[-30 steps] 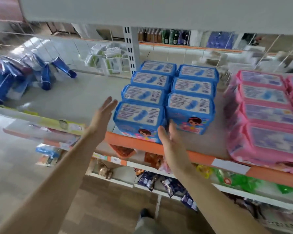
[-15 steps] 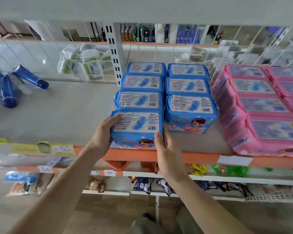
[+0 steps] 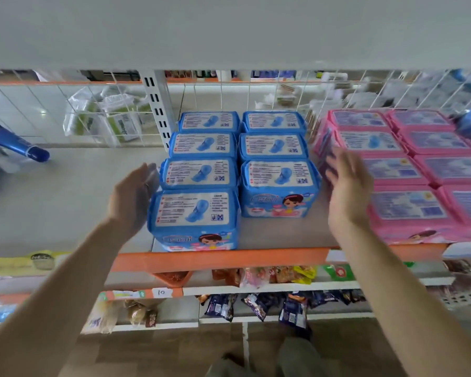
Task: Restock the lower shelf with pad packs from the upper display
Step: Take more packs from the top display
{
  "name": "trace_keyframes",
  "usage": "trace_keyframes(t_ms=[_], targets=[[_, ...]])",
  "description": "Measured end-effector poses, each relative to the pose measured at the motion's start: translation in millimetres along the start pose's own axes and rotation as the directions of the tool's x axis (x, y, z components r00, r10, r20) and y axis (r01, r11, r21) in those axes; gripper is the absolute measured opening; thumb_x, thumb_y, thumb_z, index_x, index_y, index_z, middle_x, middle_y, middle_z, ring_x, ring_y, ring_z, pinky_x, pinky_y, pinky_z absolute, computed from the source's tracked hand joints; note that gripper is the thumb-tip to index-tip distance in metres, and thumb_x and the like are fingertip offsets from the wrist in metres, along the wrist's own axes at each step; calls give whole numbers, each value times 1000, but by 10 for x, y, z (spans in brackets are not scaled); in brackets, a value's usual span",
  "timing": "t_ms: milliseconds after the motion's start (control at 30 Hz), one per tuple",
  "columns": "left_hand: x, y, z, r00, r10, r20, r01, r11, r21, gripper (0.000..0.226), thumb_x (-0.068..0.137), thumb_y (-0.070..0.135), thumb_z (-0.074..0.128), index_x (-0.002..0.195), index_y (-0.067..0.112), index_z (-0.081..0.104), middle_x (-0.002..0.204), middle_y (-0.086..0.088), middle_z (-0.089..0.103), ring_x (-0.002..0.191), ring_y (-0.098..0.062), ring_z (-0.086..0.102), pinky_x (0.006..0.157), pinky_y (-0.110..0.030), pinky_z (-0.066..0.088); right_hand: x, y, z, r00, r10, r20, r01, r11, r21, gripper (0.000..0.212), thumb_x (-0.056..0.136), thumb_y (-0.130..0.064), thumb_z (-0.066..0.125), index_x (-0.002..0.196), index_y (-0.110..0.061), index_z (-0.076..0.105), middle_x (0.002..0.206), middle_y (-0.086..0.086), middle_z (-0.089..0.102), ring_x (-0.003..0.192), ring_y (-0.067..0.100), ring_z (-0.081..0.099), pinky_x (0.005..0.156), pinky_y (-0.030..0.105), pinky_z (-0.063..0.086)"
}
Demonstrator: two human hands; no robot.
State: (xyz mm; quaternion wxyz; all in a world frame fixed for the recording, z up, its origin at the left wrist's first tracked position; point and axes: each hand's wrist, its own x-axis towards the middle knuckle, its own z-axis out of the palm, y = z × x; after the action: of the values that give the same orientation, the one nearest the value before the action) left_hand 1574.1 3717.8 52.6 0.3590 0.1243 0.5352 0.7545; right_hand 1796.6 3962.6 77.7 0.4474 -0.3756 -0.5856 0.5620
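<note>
Blue pad packs (image 3: 241,170): seven, two rows on upper shelf (image 3: 215,258); front-left pack (image 3: 195,217) at orange shelf edge. Pink pad packs (image 3: 408,172) alongside at right. Left hand (image 3: 132,197) open, fingers straight, just beside left row. Right hand (image 3: 347,187) open, blurred, between blue and pink stacks. Neither holds anything. Step, likely: reaching, no grasp yet. Next move needs both palms closing on one pack, lifting clear, lowering toward snack shelf (image 3: 256,285) beneath.

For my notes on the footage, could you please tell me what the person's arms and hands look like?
Both forearms are bare, with no sleeves in view. The left hand and right hand wear no gloves; no rings, watch or bracelets show, though both hands are slightly motion-blurred.
</note>
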Motion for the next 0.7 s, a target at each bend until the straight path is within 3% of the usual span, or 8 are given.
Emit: trace_keyframes(t_ms=[67, 133, 200, 267, 333, 367, 500, 700], targets=[[166, 98, 90, 999, -6, -49, 6, 1000, -9, 33, 75, 44, 63, 97, 22, 51, 109, 0, 63, 90, -17, 67, 76, -33, 52, 431, -27, 85, 1000, 10, 2, -10, 999, -51, 21, 89, -42, 56, 98, -25, 65, 111, -6, 70, 117, 16, 62, 109, 48, 45], [260, 135, 254, 998, -27, -57, 31, 997, 69, 18, 89, 41, 50, 90, 28, 62, 95, 6, 74, 80, -13, 70, 72, -28, 55, 816, 8, 214, 975, 183, 123, -168, 978, -126, 33, 89, -49, 55, 110, -25, 65, 134, 10, 63, 130, 27, 54, 114, 50, 39], [329, 122, 388, 998, -7, -61, 18, 983, 184, 52, 102, 31, 46, 60, 35, 75, 61, 13, 71, 56, -4, 68, 52, -17, 53, 1047, 72, 338, 916, 344, 204, -312, 934, -174, 61, 78, -66, 58, 124, -25, 63, 139, 10, 60, 133, 31, 52, 114, 51, 38], [412, 108, 430, 996, -45, -82, 62, 974, 219, 67, 105, 33, 40, 48, 31, 74, 56, 9, 69, 47, -6, 66, 43, -15, 49, 1011, 17, 400, 872, 398, 285, -334, 909, -248, 43, 90, -64, 54, 102, -24, 63, 110, 3, 68, 117, 27, 63, 100, 40, 50], [533, 75, 384, 989, -67, -129, 91, 978, 185, 58, 104, 38, 39, 63, 26, 79, 63, 1, 72, 50, -13, 68, 44, -18, 50, 1051, 94, 461, 851, 416, 320, -342, 902, -262, 29, 106, -43, 40, 88, -25, 53, 76, -8, 68, 77, 10, 69, 69, 23, 53], [566, 67, 329, 987, -82, -137, 107, 978, 180, 51, 104, 38, 39, 75, 24, 79, 65, 0, 73, 51, -14, 68, 45, -18, 50, 1085, 158, 486, 841, 430, 327, -342, 892, -295, 31, 109, -37, 37, 88, -22, 55, 66, -11, 69, 62, 5, 67, 62, 24, 52], [536, 46, 207, 987, -136, -86, 152, 967, 206, 23, 104, 29, 42, 101, 13, 58, 61, -2, 71, 48, -14, 67, 43, -20, 52, 1138, 255, 546, 828, 374, 419, -229, 906, -357, 35, 109, -36, 36, 112, -12, 61, 85, 0, 69, 75, 16, 67, 65, 28, 51], [605, 30, 228, 986, -130, -109, 152, 961, 231, 14, 104, 22, 42, 105, 17, 55, 66, -1, 72, 52, -14, 68, 46, -24, 55, 1126, 216, 569, 816, 452, 361, -309, 868, -389, 42, 109, -43, 29, 87, -21, 58, 82, 1, 64, 69, 14, 63, 52, 21, 49]])
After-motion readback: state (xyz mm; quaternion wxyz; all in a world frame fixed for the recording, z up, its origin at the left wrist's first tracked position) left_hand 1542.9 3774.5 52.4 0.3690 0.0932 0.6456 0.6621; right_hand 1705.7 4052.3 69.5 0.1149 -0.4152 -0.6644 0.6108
